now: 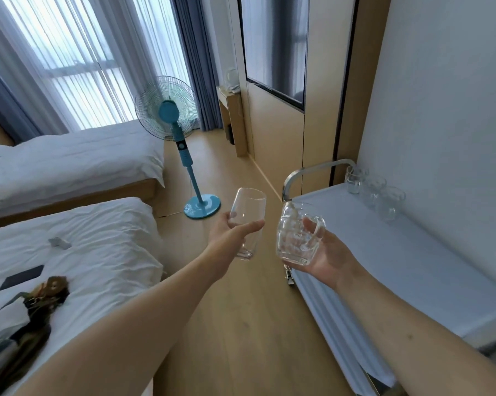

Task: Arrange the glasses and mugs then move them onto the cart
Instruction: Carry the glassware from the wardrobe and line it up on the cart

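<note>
A person is holding two pieces of glassware out over the wooden floor, between a bed and a cart. The left hand is gripping a tall clear glass, thumb and fingers curled round its lower half; the glass is tilting slightly, its rim pointing toward 12 o'clock. The right hand is cradling a clear glass mug from below, its fingers wrapping round the base and handle side. Glass and mug are sitting just beside each other without visibly touching, both in the air just off the cart's near-left edge. The cart, at 3 o'clock, is showing a pale top shelf with a metal handle at its far end. Three more mugs are standing in a row along the wall at the shelf's far corner, toward 1 o'clock. A blue standing fan is standing at 11 o'clock, and the bed with white sheets is lying at 9 o'clock.
</note>
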### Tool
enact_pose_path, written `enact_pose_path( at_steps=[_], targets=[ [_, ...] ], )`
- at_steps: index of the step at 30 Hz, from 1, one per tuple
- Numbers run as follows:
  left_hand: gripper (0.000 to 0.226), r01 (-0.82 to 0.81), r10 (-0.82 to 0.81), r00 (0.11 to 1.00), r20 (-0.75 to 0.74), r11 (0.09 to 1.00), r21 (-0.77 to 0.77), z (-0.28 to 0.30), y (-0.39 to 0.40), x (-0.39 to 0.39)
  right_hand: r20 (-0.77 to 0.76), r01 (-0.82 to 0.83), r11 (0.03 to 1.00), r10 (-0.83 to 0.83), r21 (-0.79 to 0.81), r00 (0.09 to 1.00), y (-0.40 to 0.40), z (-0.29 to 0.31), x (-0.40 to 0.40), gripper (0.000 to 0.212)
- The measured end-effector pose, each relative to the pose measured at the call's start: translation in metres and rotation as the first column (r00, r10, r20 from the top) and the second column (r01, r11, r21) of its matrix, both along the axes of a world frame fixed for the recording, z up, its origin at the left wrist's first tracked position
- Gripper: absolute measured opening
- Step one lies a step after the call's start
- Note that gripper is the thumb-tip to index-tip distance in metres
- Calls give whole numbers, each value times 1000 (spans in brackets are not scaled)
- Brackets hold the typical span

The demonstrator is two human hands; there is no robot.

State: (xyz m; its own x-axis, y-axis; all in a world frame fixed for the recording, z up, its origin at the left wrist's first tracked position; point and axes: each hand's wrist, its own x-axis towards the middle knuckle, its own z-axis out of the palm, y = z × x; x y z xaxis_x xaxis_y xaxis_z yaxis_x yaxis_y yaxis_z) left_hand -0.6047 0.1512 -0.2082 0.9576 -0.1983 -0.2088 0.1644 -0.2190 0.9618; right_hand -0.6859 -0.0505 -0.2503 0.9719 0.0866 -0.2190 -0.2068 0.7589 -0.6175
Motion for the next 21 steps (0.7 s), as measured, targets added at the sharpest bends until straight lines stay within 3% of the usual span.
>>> enact_pose_path(
  at_steps=[4,9,14,18,21],
  targets=[
    [71,47,-46,999,-27,998,29,-10,-31,25,-16,48,998,-48,35,999,-27,-10,19,25],
    [67,125,-123,990,-74,992,24,-19,-71,57,-85,168,982,-161,87,983,-53,-20,34,28],
    [57,243,-242,967,-78,970,3,-27,-115,95,-65,213,973,-219,-87,973,-86,-22,48,36],
    [77,380,-378,923,-67,925,17,-29,-156,130,-88,404,900,-421,-165,903,-112,-21,63,71],
    [106,493,-491,870,-51,870,31,-27,-185,156,-116,506,839,-533,-200,838,-125,-20,77,65]
  ],
)
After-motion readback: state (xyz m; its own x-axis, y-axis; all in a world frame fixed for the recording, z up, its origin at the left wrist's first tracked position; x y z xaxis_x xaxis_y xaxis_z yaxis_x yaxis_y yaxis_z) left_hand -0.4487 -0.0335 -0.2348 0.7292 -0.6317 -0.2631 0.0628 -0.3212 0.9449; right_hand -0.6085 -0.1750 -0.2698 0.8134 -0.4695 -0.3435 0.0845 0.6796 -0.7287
